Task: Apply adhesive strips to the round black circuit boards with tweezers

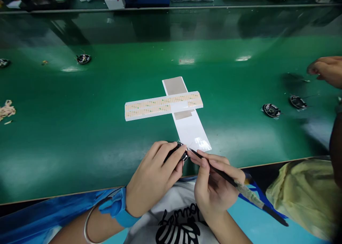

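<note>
My left hand (160, 165) is closed around a small round black electronic part (184, 156) just over the table's front edge. My fingers cover most of that part. In my right hand (217, 181) is a pair of slim black tweezers (227, 177) with a pale wrapping on the rear half. Their pointed tip meets the right side of the round part, where a fine wire shows. Just beyond my hands lies a white backing sheet (191, 130) with grey patches. A strip of small cream adhesive pieces (146, 109) lies crosswise over it.
Two similar round parts (271, 110) lie to the right, near another person's hand (327, 70). Another round part (83, 59) sits far left. Peeled scraps (7, 110) are piled at the left edge. A shelf (149, 9) with boxes runs along the back.
</note>
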`<move>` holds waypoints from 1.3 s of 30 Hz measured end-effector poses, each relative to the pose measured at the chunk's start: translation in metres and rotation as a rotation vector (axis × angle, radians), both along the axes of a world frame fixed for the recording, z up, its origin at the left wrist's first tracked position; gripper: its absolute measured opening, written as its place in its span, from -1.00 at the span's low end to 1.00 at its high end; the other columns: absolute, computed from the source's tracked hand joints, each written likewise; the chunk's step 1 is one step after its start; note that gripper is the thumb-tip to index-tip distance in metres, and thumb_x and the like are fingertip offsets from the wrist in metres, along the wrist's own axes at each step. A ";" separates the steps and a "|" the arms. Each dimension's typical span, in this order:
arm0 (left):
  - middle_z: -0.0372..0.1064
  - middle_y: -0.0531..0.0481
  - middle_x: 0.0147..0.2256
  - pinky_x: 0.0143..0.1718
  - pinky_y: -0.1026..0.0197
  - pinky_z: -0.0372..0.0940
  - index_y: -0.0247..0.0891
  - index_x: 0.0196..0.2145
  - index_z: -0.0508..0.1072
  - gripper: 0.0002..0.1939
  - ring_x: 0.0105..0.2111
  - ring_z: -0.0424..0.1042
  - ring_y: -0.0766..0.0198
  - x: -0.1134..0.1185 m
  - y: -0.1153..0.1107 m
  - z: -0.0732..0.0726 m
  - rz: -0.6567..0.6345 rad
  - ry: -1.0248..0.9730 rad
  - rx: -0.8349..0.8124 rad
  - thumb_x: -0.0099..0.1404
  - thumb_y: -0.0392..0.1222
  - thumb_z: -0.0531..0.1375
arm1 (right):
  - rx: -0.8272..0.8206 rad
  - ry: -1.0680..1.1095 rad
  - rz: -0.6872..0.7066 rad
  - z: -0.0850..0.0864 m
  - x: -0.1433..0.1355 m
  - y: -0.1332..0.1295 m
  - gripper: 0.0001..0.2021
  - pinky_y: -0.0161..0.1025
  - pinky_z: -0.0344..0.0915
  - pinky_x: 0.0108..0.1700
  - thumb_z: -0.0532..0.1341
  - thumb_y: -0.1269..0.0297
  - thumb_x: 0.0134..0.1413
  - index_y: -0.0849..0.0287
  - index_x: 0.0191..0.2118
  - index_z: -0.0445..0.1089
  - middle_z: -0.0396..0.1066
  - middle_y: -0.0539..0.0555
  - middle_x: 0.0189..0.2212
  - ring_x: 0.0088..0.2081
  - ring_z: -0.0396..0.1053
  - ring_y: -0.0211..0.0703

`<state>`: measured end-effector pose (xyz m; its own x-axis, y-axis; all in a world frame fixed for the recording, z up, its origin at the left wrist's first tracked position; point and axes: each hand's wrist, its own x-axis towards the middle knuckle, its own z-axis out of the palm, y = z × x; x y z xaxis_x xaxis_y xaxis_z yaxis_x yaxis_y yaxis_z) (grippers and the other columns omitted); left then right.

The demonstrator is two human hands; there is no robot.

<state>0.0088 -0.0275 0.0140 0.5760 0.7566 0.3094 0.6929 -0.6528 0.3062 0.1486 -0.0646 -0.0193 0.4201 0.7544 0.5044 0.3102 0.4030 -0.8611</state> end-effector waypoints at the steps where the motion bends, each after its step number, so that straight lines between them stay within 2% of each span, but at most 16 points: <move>1: 0.43 -0.19 -0.12 -0.15 0.02 0.46 -0.36 0.07 0.41 -0.68 -0.10 0.36 0.04 0.000 0.000 0.001 0.004 -0.016 -0.042 0.38 -0.31 0.13 | -0.007 0.003 -0.003 0.000 0.001 0.000 -0.57 -0.16 0.64 -0.24 0.16 0.76 0.02 0.14 -0.07 0.22 0.42 0.06 -0.22 -0.18 0.55 -0.15; 4: 0.41 -0.15 -0.13 -0.12 0.07 0.43 -0.35 0.13 0.34 -0.64 -0.11 0.34 0.11 -0.001 0.001 0.001 0.015 -0.093 -0.106 0.40 -0.31 0.13 | -0.011 0.001 -0.011 0.001 0.001 0.002 -0.58 -0.15 0.64 -0.25 0.17 0.74 0.03 0.13 -0.07 0.22 0.42 0.06 -0.22 -0.19 0.55 -0.14; 6: 0.42 -0.14 -0.11 -0.08 0.08 0.41 -0.35 0.12 0.34 -0.65 -0.09 0.34 0.13 -0.003 0.000 -0.001 0.002 -0.117 -0.084 0.39 -0.32 0.15 | -0.014 -0.008 -0.015 0.000 0.000 0.002 -0.58 -0.16 0.64 -0.26 0.17 0.73 0.04 0.11 -0.07 0.22 0.42 0.05 -0.23 -0.19 0.55 -0.15; 11: 0.43 -0.18 -0.05 -0.07 -0.01 0.41 -0.36 0.06 0.39 -0.70 -0.06 0.35 0.03 -0.004 -0.002 -0.007 -0.038 -0.013 0.022 0.38 -0.32 0.15 | -0.037 0.007 0.006 -0.003 0.001 -0.004 -0.62 -0.11 0.63 -0.23 0.18 0.69 0.07 0.11 -0.08 0.21 0.42 0.05 -0.23 -0.18 0.54 -0.12; 14: 0.42 -0.20 -0.10 -0.16 -0.03 0.43 -0.35 0.09 0.38 -0.68 -0.11 0.36 0.01 -0.002 -0.002 -0.004 -0.023 0.041 0.024 0.40 -0.28 0.11 | -0.048 0.024 0.036 0.009 0.011 0.001 -0.65 -0.14 0.63 -0.27 0.18 0.66 0.10 0.12 -0.09 0.20 0.43 0.06 -0.24 -0.19 0.55 -0.13; 16: 0.40 -0.20 -0.09 -0.18 -0.01 0.42 -0.32 0.15 0.32 -0.63 -0.11 0.37 0.02 -0.003 0.002 0.002 -0.027 0.043 -0.055 0.42 -0.23 0.09 | -0.058 0.031 0.065 0.025 0.022 0.020 -0.71 -0.16 0.63 -0.29 0.20 0.60 0.14 0.11 -0.11 0.21 0.42 0.04 -0.26 -0.20 0.55 -0.13; 18: 0.34 -0.23 0.03 -0.11 -0.02 0.40 -0.31 0.24 0.20 -0.53 -0.02 0.35 0.01 -0.008 0.008 0.009 -0.017 0.012 -0.173 0.42 -0.19 0.07 | -0.103 0.025 0.146 0.040 0.034 0.052 -0.79 -0.16 0.62 -0.26 0.23 0.49 0.17 0.09 -0.15 0.23 0.43 0.03 -0.28 -0.22 0.56 -0.14; 20: 0.22 -0.28 0.17 0.05 -0.08 0.32 -0.34 0.30 0.07 -0.45 0.13 0.25 -0.02 -0.013 0.017 0.015 0.042 -0.017 -0.236 0.41 -0.19 0.02 | -0.159 0.023 0.323 0.048 0.046 0.093 -0.82 -0.15 0.61 -0.24 0.29 0.34 0.14 0.08 -0.21 0.25 0.46 0.02 -0.30 -0.27 0.57 -0.14; 23: 0.10 -0.27 0.28 0.25 -0.12 0.13 -0.42 0.31 0.05 -0.46 0.28 0.08 -0.01 -0.021 0.029 0.014 0.159 -0.004 -0.214 0.43 -0.23 -0.07 | -0.249 0.045 0.498 0.041 0.061 0.149 -0.67 -0.19 0.58 -0.37 0.40 0.14 -0.01 0.06 -0.27 0.22 0.47 -0.05 -0.43 -0.43 0.57 -0.15; 26: 0.06 -0.24 0.31 0.29 -0.09 0.08 -0.45 0.30 0.08 -0.48 0.31 0.04 0.02 -0.023 0.034 0.006 0.194 0.035 -0.199 0.44 -0.23 -0.10 | -0.318 0.071 0.533 0.023 0.073 0.175 -0.58 -0.24 0.55 -0.50 0.41 0.03 -0.07 0.06 -0.28 0.18 0.45 -0.09 -0.47 -0.55 0.54 -0.18; 31: 0.11 -0.20 0.29 0.28 -0.12 0.11 -0.42 0.29 0.11 -0.49 0.32 0.03 0.03 -0.022 0.032 -0.001 0.215 0.050 -0.190 0.44 -0.21 -0.09 | -0.359 0.106 0.490 0.007 0.081 0.175 -0.58 -0.26 0.55 -0.53 0.38 0.01 -0.06 0.05 -0.25 0.16 0.50 -0.08 -0.41 -0.59 0.53 -0.21; 39: 0.11 -0.19 0.29 0.27 -0.16 0.12 -0.39 0.30 0.09 -0.49 0.32 0.03 0.02 -0.023 0.034 0.000 0.220 0.056 -0.193 0.45 -0.21 -0.11 | -0.437 0.187 0.538 0.012 0.081 0.179 -0.57 -0.29 0.55 -0.53 0.42 0.04 -0.10 0.08 -0.28 0.20 0.53 -0.04 -0.47 -0.53 0.57 -0.14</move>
